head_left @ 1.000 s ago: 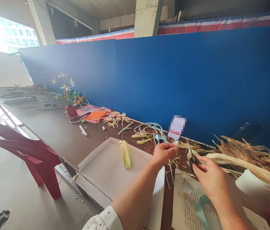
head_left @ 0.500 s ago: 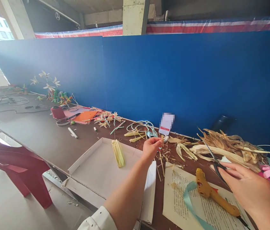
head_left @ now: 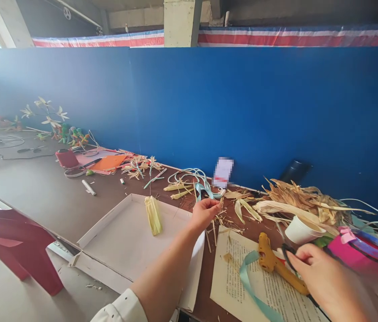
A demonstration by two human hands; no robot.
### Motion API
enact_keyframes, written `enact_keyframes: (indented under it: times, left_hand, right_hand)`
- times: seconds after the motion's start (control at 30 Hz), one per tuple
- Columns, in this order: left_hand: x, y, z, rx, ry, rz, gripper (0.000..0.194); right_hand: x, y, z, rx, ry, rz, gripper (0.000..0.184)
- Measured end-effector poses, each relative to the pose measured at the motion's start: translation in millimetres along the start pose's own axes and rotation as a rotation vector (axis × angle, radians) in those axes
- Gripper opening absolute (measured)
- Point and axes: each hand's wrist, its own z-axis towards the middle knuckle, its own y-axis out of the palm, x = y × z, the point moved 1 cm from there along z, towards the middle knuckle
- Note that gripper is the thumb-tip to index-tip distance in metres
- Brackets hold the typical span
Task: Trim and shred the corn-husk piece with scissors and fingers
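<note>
My left hand (head_left: 206,212) is raised over the right edge of the white box lid, thumb and fingers pinched together. A thin straw-coloured strip (head_left: 221,204) seems to stick out at the fingertips; its kind is hard to make out. In my right hand (head_left: 326,273) I hold black-handled scissors (head_left: 289,256) by the handles, blades pointing away above the printed sheet. Just left of the scissors lies a yellow glue gun (head_left: 276,264). A light blue ribbon (head_left: 251,277) curls across the printed paper (head_left: 224,273). One pale green corn husk piece (head_left: 153,216) rests in the lid (head_left: 108,219).
Dried corn husks (head_left: 296,197), a white cup (head_left: 303,230) and a pink container (head_left: 353,250) stand at the right. A phone (head_left: 223,172) leans on the blue partition (head_left: 259,107). Husk scraps litter the brown table (head_left: 108,197). A red chair (head_left: 31,255) is at the left.
The view has turned slightly right, so things appear shifted left. The scissors have come down towards the glue gun, and the white cup now shows. My left hand keeps its pinch.
</note>
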Motion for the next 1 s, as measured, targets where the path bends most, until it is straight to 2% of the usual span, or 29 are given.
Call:
enact_keyframes:
  times: [0.07,0.13,0.27,0.47,0.63,1.0]
  left_hand:
    - [-2.0,0.0,-0.8,0.014,0.017,0.046,0.031]
    - [-2.8,0.0,-2.3,0.02,0.028,0.086,0.03]
    - [-3.0,0.0,-4.6,0.026,0.032,0.163,0.029]
    - [-3.4,1.2,-7.5,0.063,0.028,0.221,0.027]
    - [-2.4,2.5,-11.7,0.061,0.072,0.307,0.024]
    - [-6.5,1.9,-9.9,0.065,0.045,0.306,0.025]
  right_hand:
    - [-16.7,8.5,-5.5,-0.121,0.013,-0.046,0.037]
    - [-37.5,18.1,-11.4,-0.183,-0.027,-0.059,0.037]
    - [-63.0,34.0,-12.1,-0.225,-0.088,-0.086,0.033]
    - [-58.3,27.8,10.3,-0.253,-0.004,-0.082,0.033]
    - [-67.7,18.6,24.0,-0.287,0.042,-0.112,0.033]
    - [-77.9,38.7,36.2,-0.307,-0.096,-0.178,0.017]
